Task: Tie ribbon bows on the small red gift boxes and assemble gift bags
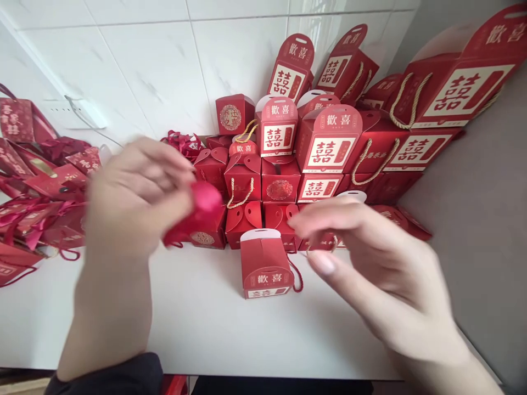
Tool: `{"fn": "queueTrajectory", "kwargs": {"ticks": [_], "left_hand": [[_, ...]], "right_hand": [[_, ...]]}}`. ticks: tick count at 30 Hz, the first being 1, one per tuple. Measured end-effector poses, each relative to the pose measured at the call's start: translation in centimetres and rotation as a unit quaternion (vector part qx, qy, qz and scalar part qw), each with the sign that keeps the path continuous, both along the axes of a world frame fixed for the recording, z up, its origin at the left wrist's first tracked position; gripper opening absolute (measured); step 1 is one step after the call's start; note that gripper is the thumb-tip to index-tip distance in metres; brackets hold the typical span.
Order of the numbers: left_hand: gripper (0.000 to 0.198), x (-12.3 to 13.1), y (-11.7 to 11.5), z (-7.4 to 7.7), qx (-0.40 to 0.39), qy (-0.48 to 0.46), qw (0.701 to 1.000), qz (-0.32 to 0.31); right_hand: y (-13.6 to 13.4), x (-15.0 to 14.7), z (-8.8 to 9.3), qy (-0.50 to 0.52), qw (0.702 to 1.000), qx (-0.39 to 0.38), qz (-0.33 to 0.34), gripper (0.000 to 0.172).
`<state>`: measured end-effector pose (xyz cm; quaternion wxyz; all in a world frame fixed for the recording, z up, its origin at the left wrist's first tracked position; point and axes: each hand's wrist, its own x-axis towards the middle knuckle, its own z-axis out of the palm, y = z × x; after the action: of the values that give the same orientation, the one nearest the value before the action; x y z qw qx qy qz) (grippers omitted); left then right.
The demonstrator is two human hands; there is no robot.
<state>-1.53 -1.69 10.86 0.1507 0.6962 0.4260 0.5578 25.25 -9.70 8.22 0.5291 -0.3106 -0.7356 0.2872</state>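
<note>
My left hand is raised over the white table, its fingers closed round a small red thing, blurred by motion, that looks like a red pouch or folded box. My right hand hovers to the right with fingers stretched out and apart, holding nothing that I can see. Between and just beyond the hands, one small red gift box with a white tab and a red cord lies on the table. Both hands are smeared by movement.
A stack of several red gift boxes with gold rope handles and white labels stands against the tiled wall at the back. Flat red paper bags lie heaped at the left. A grey wall bounds the right side.
</note>
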Motion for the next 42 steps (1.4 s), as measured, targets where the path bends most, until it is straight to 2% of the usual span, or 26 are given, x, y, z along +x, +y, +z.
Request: {"fn": "queueTrajectory", "kwargs": {"ticks": [1,2,3,6,9,13,15,18,22,24,27,29,34,38,40,42], "left_hand": [[0.031,1.4,-1.3,-0.8,-0.051,0.014,0.997,-0.049],[0.028,2.5,-2.2,-1.4,-0.116,0.044,0.986,-0.11],[0.025,3.4,-2.8,-1.9,-0.16,0.064,0.974,-0.145],[0.018,4.6,-2.9,-2.7,-0.213,0.102,0.955,-0.177],[0.015,4.5,-2.2,-3.4,-0.24,0.122,0.943,-0.196],[0.01,4.3,-1.5,-4.3,-0.325,0.127,0.907,-0.234],[0.005,4.5,-1.3,-4.7,-0.363,0.107,0.89,-0.255],[0.009,4.7,-0.9,-5.1,-0.382,0.026,0.875,-0.296],[0.012,4.5,-0.8,-5.0,-0.42,-0.08,0.832,-0.355],[0.012,4.2,-1.1,-4.5,-0.405,-0.047,0.843,-0.352],[0.011,3.5,-1.5,-3.4,-0.357,0.061,0.874,-0.324],[0.019,3.0,-1.6,-2.9,-0.368,0.098,0.869,-0.315],[0.045,3.2,-1.4,-2.7,-0.503,0.079,0.779,-0.366],[0.043,4.3,-1.5,-3.5,-0.552,0.055,0.718,-0.42],[0.036,4.9,-1.7,-4.0,-0.552,0.048,0.71,-0.435],[0.03,5.4,-1.9,-4.5,-0.542,0.046,0.721,-0.429]], "right_hand": [[0.6,-0.2,-0.4,-0.015,1.0,-0.018,0.01,0.03],[1.2,-0.4,-0.9,-0.021,0.998,-0.044,0.027,0.036],[1.8,-0.7,-1.4,-0.025,0.995,-0.079,0.055,0.042],[3.3,-1.5,-2.6,-0.011,0.969,-0.193,0.154,0.054],[4.3,-1.6,-3.4,0.026,0.947,-0.26,0.188,0.041],[4.9,-1.1,-3.3,0.108,0.92,-0.305,0.219,0.02],[5.1,-0.9,-3.1,0.149,0.9,-0.336,0.237,0.016],[5.3,-0.8,-3.0,0.159,0.881,-0.375,0.24,0.014],[5.4,-0.4,-3.0,0.126,0.886,-0.383,0.23,0.02],[5.5,0.0,-3.0,0.102,0.893,-0.381,0.215,0.023],[5.6,0.9,-2.6,0.071,0.911,-0.362,0.187,0.022],[5.6,1.5,-2.4,0.06,0.921,-0.345,0.172,0.021],[5.3,2.2,-1.8,0.021,0.943,-0.291,0.163,0.024],[4.8,2.0,-1.7,-0.002,0.938,-0.283,0.202,0.023],[4.7,1.8,-1.9,-0.014,0.934,-0.285,0.214,0.024],[4.7,1.6,-2.1,-0.023,0.929,-0.287,0.232,0.022]]}}
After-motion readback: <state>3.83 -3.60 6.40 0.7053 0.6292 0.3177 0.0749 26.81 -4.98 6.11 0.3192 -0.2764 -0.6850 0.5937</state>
